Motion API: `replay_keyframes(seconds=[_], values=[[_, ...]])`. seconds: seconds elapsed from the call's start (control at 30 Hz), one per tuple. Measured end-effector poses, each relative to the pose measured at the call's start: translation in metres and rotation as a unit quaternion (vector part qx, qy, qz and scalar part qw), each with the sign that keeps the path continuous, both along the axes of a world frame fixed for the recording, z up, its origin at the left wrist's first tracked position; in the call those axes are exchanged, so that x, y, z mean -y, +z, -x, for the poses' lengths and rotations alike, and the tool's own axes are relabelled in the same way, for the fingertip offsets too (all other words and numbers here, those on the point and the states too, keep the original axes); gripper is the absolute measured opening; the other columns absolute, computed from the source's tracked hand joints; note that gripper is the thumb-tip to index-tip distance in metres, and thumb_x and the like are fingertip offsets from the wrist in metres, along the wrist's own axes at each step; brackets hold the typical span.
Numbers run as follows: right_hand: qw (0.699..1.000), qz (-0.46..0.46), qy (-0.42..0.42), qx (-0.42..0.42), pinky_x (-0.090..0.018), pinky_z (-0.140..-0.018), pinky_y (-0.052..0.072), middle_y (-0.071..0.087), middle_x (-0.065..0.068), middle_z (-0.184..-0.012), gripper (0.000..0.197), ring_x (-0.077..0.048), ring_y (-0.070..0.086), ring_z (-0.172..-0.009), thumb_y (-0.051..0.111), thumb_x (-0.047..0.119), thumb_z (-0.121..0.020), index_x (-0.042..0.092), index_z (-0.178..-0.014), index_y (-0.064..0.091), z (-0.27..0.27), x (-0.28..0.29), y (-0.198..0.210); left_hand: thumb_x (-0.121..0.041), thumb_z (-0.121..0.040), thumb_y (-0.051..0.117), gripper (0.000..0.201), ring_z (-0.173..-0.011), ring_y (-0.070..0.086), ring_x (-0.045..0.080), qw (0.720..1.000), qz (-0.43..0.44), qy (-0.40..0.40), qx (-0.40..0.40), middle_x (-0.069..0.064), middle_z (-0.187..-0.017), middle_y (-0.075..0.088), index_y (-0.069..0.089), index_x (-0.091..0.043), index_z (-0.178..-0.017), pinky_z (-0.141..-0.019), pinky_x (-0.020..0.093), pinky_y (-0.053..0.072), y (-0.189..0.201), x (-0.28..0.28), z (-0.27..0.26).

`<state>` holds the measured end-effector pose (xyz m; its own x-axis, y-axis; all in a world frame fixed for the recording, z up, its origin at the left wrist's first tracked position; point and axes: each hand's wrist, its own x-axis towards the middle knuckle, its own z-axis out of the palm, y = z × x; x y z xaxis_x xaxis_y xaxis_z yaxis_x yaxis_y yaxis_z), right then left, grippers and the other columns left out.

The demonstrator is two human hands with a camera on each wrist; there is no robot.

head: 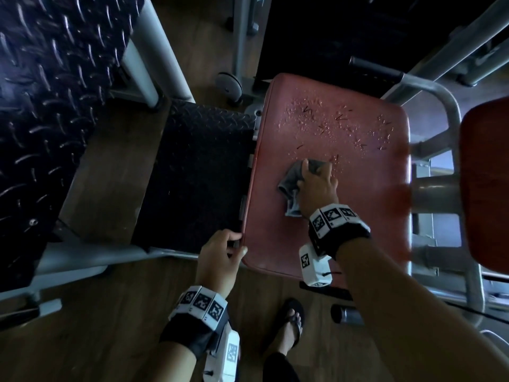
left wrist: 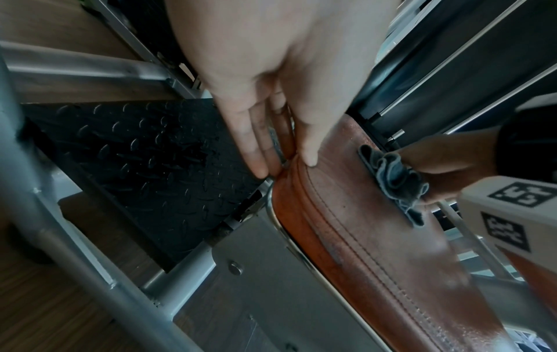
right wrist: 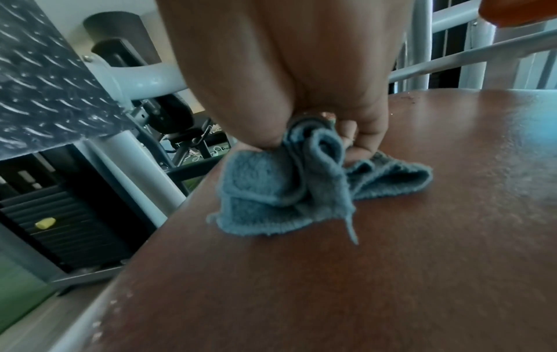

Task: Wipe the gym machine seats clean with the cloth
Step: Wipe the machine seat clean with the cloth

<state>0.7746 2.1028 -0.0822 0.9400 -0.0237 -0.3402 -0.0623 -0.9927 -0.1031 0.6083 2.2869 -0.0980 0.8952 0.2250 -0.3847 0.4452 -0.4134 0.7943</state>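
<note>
A red padded seat [head: 344, 221] fills the middle of the head view, with crumbs and droplets [head: 330, 125] scattered over its far half. My right hand [head: 316, 186] grips a bunched grey-blue cloth [head: 289, 183] and presses it onto the seat's middle; the right wrist view shows the cloth [right wrist: 280, 188] pinched between thumb and fingers on the seat [right wrist: 392, 262]. My left hand [head: 223, 257] holds the seat's near left corner, fingers under the edge and thumb on top [left wrist: 307, 157]. The cloth [left wrist: 394, 181] also shows in the left wrist view.
A black tread-plate step [head: 198, 175] adjoins the seat's left edge, with a larger tread plate [head: 49, 92] beyond. Grey steel tubes [head: 451, 114] frame the right side. A second red pad [head: 487, 183] sits at far right. My sandalled foot [head: 289, 323] stands on the wood floor.
</note>
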Motion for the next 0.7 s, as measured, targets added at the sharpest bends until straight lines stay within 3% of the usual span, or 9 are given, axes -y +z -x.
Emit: replay_keyframes(seconds=[0.13, 0.23, 0.37, 0.5, 0.6, 0.7], values=[[1.000, -0.011, -0.015, 0.000, -0.044, -0.101, 0.038, 0.013, -0.019, -0.150, 0.067, -0.040, 0.032, -0.128, 0.051, 0.029, -0.094, 0.024, -0.152, 0.018, 0.024, -0.002, 0.005, -0.018, -0.086, 0.072, 0.020, -0.084, 0.064, -0.002, 1.000, 0.004, 0.003, -0.008, -0.011, -0.107, 0.066, 0.064, -0.023, -0.104, -0.069, 0.013, 0.051, 0.002, 0.000, 0.000], [1.000, 0.014, 0.011, -0.001, -0.042, -0.101, 0.037, 0.011, -0.020, -0.151, 0.061, -0.039, 0.029, -0.131, 0.041, 0.029, -0.099, 0.022, -0.153, 0.014, 0.039, -0.001, 0.010, -0.020, -0.085, 0.073, 0.023, -0.083, 0.065, -0.002, 1.000, 0.015, 0.013, -0.013, -0.013, -0.106, 0.067, 0.065, -0.025, -0.106, -0.068, 0.018, 0.054, 0.000, -0.001, 0.001], [0.999, 0.028, 0.026, -0.016, -0.039, -0.098, 0.038, 0.016, -0.020, -0.147, 0.062, -0.037, 0.031, -0.127, 0.042, 0.029, -0.098, 0.021, -0.153, 0.014, 0.023, 0.000, 0.005, -0.021, -0.086, 0.072, 0.028, -0.085, 0.066, -0.001, 0.999, 0.032, 0.021, -0.022, -0.013, -0.108, 0.067, 0.064, -0.025, -0.113, -0.070, 0.024, 0.058, -0.001, 0.000, 0.001], [1.000, 0.002, -0.018, 0.017, -0.049, -0.099, 0.037, 0.011, -0.015, -0.151, 0.058, -0.038, 0.027, -0.126, 0.041, 0.038, -0.099, 0.028, -0.152, 0.020, 0.034, -0.005, 0.014, -0.019, -0.086, 0.072, 0.030, -0.087, 0.062, -0.008, 0.999, 0.034, 0.033, -0.014, -0.015, -0.108, 0.065, 0.065, -0.024, -0.115, -0.068, 0.007, 0.048, 0.001, 0.003, 0.004], [0.998, -0.051, 0.001, 0.025, -0.060, -0.107, 0.025, 0.007, -0.007, -0.155, 0.055, -0.039, 0.013, -0.136, 0.036, 0.051, -0.098, 0.038, -0.150, 0.023, 0.066, -0.017, 0.013, -0.017, -0.085, 0.073, 0.030, -0.086, 0.063, -0.006, 0.998, 0.042, 0.039, 0.002, -0.013, -0.107, 0.066, 0.066, -0.023, -0.113, -0.068, 0.008, 0.048, 0.000, 0.003, 0.006], [0.993, -0.090, 0.069, 0.020, -0.057, -0.114, 0.005, 0.003, -0.006, -0.160, 0.056, -0.041, -0.005, -0.145, 0.024, 0.050, -0.098, 0.035, -0.152, 0.019, 0.103, -0.028, 0.005, -0.017, -0.085, 0.073, 0.029, -0.083, 0.065, -0.004, 0.997, 0.065, 0.046, -0.011, -0.010, -0.103, 0.068, 0.064, -0.030, -0.110, -0.070, 0.017, 0.054, -0.002, 0.000, 0.006]])
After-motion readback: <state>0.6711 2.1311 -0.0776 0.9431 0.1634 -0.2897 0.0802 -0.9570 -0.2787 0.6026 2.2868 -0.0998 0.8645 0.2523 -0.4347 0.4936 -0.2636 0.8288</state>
